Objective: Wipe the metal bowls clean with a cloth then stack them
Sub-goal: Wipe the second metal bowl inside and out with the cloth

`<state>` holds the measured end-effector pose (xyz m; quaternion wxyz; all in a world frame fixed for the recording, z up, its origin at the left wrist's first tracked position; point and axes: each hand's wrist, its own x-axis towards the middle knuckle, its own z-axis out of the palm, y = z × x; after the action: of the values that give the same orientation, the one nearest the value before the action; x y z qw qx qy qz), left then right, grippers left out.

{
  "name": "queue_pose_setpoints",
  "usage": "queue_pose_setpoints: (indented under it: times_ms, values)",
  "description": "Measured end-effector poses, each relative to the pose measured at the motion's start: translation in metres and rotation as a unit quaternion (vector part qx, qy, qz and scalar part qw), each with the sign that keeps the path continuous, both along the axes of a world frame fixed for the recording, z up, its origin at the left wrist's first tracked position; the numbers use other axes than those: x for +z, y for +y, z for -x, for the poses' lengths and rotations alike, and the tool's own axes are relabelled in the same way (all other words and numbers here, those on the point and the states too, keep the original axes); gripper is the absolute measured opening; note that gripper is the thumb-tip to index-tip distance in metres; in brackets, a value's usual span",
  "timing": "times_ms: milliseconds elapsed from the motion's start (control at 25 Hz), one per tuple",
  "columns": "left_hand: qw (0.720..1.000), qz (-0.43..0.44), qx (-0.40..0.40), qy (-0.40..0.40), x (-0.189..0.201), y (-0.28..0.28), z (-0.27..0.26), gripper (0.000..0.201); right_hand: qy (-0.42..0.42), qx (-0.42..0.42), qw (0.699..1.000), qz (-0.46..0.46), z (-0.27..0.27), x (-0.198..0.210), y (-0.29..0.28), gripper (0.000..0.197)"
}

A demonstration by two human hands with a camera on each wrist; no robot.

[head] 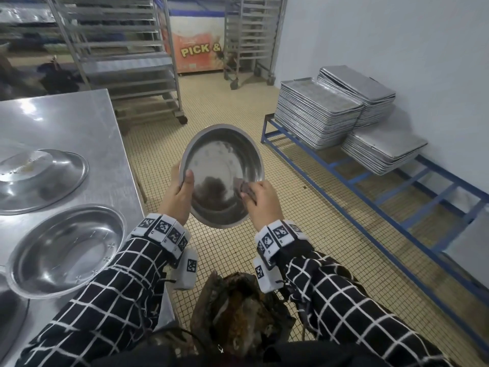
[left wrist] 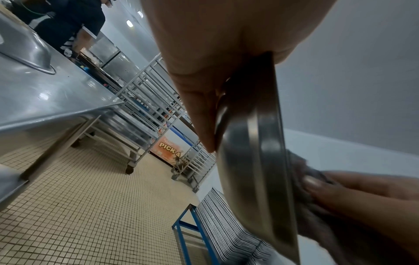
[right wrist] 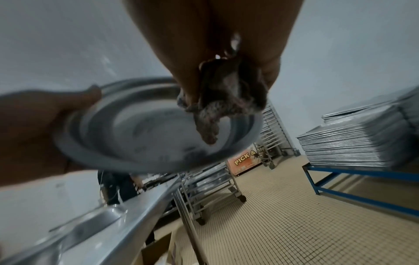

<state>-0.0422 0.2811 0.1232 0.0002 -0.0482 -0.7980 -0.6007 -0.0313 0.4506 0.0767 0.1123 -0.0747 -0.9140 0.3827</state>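
The round, shallow, shiny steel bowl [head: 222,176] is held in the air over the tiled floor, just off the near corner of the stainless steel table [head: 79,123], tilted with its hollow facing the person. It looks thin, stiff and light, and its polished wall is likely slippery, so the flat rolled rim seems the safest place to take hold.

The left hand [head: 177,194] does just that: its thumb [head: 189,178] hooks inside the rim on the bowl's table side while the fingers [left wrist: 199,111] brace behind the outer wall. The right hand [head: 260,199], on the side away from the table, has its fingers bunched round a soft, crumpled dark grey cloth [right wrist: 226,100], pressing it against the inner wall near the rim. Both wrists are raised, forearms converging on the bowl.

Two more steel bowls [head: 66,250] sit apart on the table, not yet stacked.
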Motion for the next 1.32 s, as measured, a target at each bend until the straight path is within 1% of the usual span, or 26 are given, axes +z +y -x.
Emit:
queue_pose_setpoints:
  times_ms: [80,160,240,280,320,400,440,480,520,560,600,640,680,720,760,800,880,920,1000,1080,1160,1240,1320]
  values:
    - [1.0,-0.003,-0.006,-0.002,-0.004,0.005,0.0,0.051,0.023,0.031,0.999,-0.037,0.0,-0.005,-0.012,0.03]
    - [1.0,0.0,-0.001,-0.007,-0.006,0.007,0.003,0.053,0.002,0.098,0.992,-0.08,-0.006,-0.013,-0.023,0.029]
    - [1.0,-0.001,0.009,-0.011,-0.005,0.006,0.007,0.053,-0.01,0.17,0.981,-0.088,-0.017,-0.019,-0.03,0.032]
    - [1.0,-0.005,0.015,-0.013,-0.004,0.004,0.009,0.052,-0.009,0.192,0.978,-0.086,-0.022,-0.022,-0.032,0.035]
    - [1.0,-0.008,0.022,-0.014,-0.004,0.003,0.011,0.051,-0.008,0.203,0.974,-0.101,-0.026,-0.024,-0.033,0.039]
    - [0.999,-0.012,0.034,-0.026,-0.006,0.001,0.013,0.05,-0.003,0.191,0.964,-0.184,-0.03,-0.029,-0.033,0.049]
    - [0.999,-0.012,0.037,-0.033,-0.007,0.002,0.012,0.049,0.024,0.171,0.961,-0.218,-0.031,-0.03,-0.031,0.047]
    - [0.998,-0.014,0.043,-0.044,-0.009,0.002,0.014,0.049,0.069,0.154,0.958,-0.23,-0.032,-0.031,-0.029,0.038]
    - [0.997,-0.018,0.042,-0.055,-0.011,0.002,0.016,0.05,0.112,0.149,0.954,-0.234,-0.03,-0.033,-0.024,0.03]
    - [0.997,-0.027,0.034,-0.071,-0.016,0.0,0.021,0.054,0.143,0.156,0.948,-0.24,-0.027,-0.033,-0.018,0.024]
    - [0.995,-0.037,0.022,-0.09,-0.018,-0.004,0.026,0.062,0.158,0.173,0.942,-0.239,-0.024,-0.032,-0.01,0.023]
    - [0.993,-0.038,0.01,-0.11,-0.022,-0.008,0.03,0.068,0.152,0.192,0.943,-0.226,-0.021,-0.028,-0.003,0.027]
    - [0.994,-0.021,-0.007,-0.11,-0.026,-0.011,0.033,0.066,0.141,0.205,0.947,-0.203,-0.02,-0.023,0.003,0.029]
    - [0.995,0.014,-0.031,-0.097,-0.029,-0.012,0.033,0.055,0.128,0.208,0.954,-0.176,-0.019,-0.017,0.008,0.03]
    - [0.994,0.057,-0.058,-0.071,-0.03,-0.012,0.032,0.043,0.117,0.204,0.959,-0.156,-0.017,-0.011,0.012,0.029]
    - [0.991,0.095,-0.085,-0.043,-0.033,-0.012,0.03,0.037,0.105,0.192,0.965,-0.141,-0.016,-0.005,0.017,0.029]
    - [0.983,0.126,-0.128,-0.031,-0.032,-0.012,0.022,0.037,0.075,0.164,0.978,-0.105,-0.016,0.001,0.027,0.031]
    - [0.981,0.135,-0.139,-0.024,-0.032,-0.012,0.02,0.033,0.065,0.155,0.982,-0.089,-0.017,0.003,0.033,0.031]
    - [0.977,0.162,-0.138,-0.002,-0.03,-0.01,0.019,0.022,0.062,0.134,0.987,-0.062,-0.017,0.004,0.042,0.026]
    - [0.976,0.172,-0.131,0.017,-0.027,-0.006,0.018,0.025,0.071,0.09,0.993,-0.04,-0.013,0.001,0.048,0.022]
    - [0.976,0.178,-0.118,0.031,-0.023,-0.001,0.016,0.026,0.095,0.024,0.994,-0.047,-0.006,-0.005,0.052,0.024]
    - [0.978,0.18,-0.103,0.038,-0.021,0.004,0.014,0.028,0.145,-0.056,0.987,-0.028,-0.005,-0.011,0.054,0.026]
    - [0.986,0.143,-0.076,0.029,-0.019,0.007,0.014,0.031,0.171,-0.12,0.978,0.012,-0.012,-0.014,0.052,0.026]
